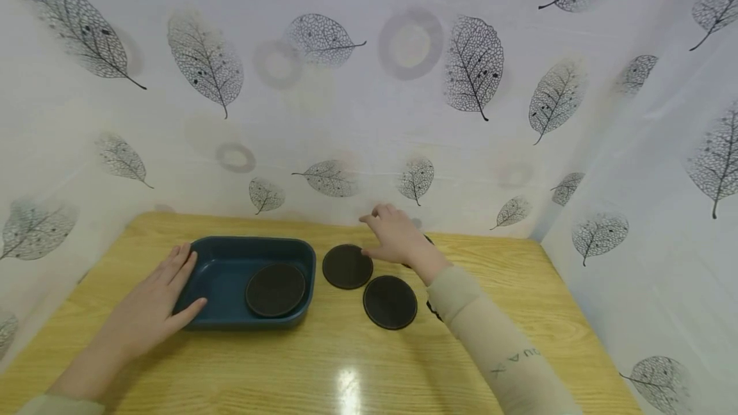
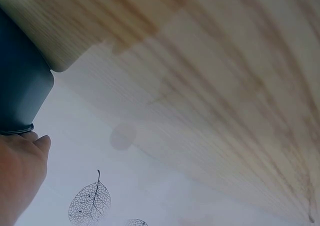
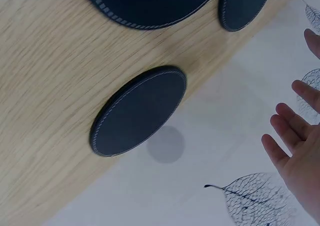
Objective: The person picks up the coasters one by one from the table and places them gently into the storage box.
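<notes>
Head view: bright, diffuse light; one glare spot on the tabletop [image 1: 259, 376]; soft shadow beside the right sleeve [image 1: 507, 354]. Left wrist view: hazy; grain stretched toward lower right, possibly lens distortion. Right wrist view: cooler-toned; black disc [image 3: 140, 115] stitching legible.

A passage extended over the table [image 1: 277, 376] at 6 o'clock of the tray [image 1: 221, 284]. The left hand [image 1: 155, 303] obstructed the tray's 9 o'clock side. The nearest disc [image 1: 348, 266] narrowed the gap at 3 o'clock; the right sleeve [image 1: 496, 341] blocked between 3 and 4.
</notes>
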A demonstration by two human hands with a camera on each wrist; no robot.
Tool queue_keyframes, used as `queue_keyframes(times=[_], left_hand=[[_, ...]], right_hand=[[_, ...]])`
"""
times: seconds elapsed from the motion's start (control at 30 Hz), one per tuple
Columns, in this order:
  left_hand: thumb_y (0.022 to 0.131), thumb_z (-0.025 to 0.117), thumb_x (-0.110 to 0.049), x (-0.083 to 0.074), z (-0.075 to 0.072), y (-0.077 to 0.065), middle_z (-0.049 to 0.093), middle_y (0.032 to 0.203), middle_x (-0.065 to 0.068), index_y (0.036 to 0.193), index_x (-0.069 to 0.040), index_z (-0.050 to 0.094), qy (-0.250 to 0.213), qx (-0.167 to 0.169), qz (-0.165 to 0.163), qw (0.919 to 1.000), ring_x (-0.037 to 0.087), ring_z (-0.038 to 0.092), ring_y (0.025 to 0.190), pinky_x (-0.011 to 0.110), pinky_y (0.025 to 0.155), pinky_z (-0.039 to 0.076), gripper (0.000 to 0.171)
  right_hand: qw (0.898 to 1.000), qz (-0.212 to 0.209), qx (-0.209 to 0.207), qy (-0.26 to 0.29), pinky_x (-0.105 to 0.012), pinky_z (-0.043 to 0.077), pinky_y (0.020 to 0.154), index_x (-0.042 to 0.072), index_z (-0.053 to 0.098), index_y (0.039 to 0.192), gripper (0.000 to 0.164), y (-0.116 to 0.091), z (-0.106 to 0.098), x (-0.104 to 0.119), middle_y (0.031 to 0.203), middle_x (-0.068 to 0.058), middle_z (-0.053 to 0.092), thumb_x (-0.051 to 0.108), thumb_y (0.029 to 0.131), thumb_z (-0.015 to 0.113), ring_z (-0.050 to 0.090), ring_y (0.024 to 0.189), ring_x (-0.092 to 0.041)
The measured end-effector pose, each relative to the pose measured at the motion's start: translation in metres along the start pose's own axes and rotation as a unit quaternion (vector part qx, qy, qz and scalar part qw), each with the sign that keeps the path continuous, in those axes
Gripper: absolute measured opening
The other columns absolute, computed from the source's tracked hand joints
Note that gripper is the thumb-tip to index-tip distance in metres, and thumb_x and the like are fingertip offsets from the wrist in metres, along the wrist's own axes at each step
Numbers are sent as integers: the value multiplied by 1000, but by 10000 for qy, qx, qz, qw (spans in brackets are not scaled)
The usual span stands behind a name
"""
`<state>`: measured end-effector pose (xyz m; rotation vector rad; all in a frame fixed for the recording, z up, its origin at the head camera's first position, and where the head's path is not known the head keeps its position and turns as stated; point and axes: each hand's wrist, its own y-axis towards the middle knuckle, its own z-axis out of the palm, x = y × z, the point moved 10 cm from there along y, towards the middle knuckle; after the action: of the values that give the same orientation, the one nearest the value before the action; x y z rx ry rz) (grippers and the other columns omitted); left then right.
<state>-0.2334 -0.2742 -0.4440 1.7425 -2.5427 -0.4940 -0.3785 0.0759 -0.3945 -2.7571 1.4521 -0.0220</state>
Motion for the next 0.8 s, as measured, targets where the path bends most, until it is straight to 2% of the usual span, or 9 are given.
queue_keyframes(times=[0.2, 0.4, 0.5, 0.6, 0.73, 0.8], left_hand=[[104, 64, -45, 0, 0, 0, 13, 174, 33, 164, 11, 21, -22, 42, -32, 10000, 33, -7, 167, 10, 118, -24, 92], [105, 63, -45, 1, 0, 0, 11, 175, 31, 165, 10, 21, -60, 92, -111, 9999, 39, 1, 167, 9, 117, -24, 92], [105, 63, -45, 2, 1, 0, 11, 175, 31, 165, 10, 22, -93, 142, -150, 9997, 41, 3, 166, 14, 121, -23, 92], [105, 63, -46, 2, 1, 0, 9, 175, 30, 165, 9, 21, -88, 157, -148, 9997, 36, -5, 167, 16, 122, -23, 92], [105, 63, -46, 2, 1, 0, 8, 175, 30, 165, 10, 21, -45, 114, -100, 9999, 34, -6, 167, 13, 119, -24, 92], [105, 63, -46, 2, 1, 0, 9, 175, 30, 165, 10, 21, -30, 103, -85, 9999, 37, -2, 167, 11, 118, -24, 92]], right_hand=[[10000, 56, -72, -25, -54, 47, 113, 13, 56, 153, 69, -9, 7, -20, 142, -16, 57, 46, 97, 77, 53, 132, -36], [9998, 166, -26, -123, -54, 49, 110, 11, 58, 152, 69, -17, 17, -39, 140, -18, 58, 48, 97, 76, 54, 130, -36], [9995, 280, 95, -97, -56, 48, 111, 11, 57, 153, 69, -19, 24, -47, 142, -19, 57, 49, 98, 75, 53, 131, -37], [9989, 422, 216, -38, -58, 48, 111, 12, 55, 154, 70, -21, 30, -55, 144, -21, 55, 51, 98, 73, 52, 133, -39], [9981, 549, 265, 70, -61, 47, 109, 11, 53, 155, 73, -23, 38, -63, 146, -24, 52, 52, 98, 72, 50, 135, -41], [9977, 598, 273, 141, -62, 47, 109, 9, 52, 156, 75, -23, 42, -66, 147, -25, 50, 52, 98, 72, 48, 135, -43]])
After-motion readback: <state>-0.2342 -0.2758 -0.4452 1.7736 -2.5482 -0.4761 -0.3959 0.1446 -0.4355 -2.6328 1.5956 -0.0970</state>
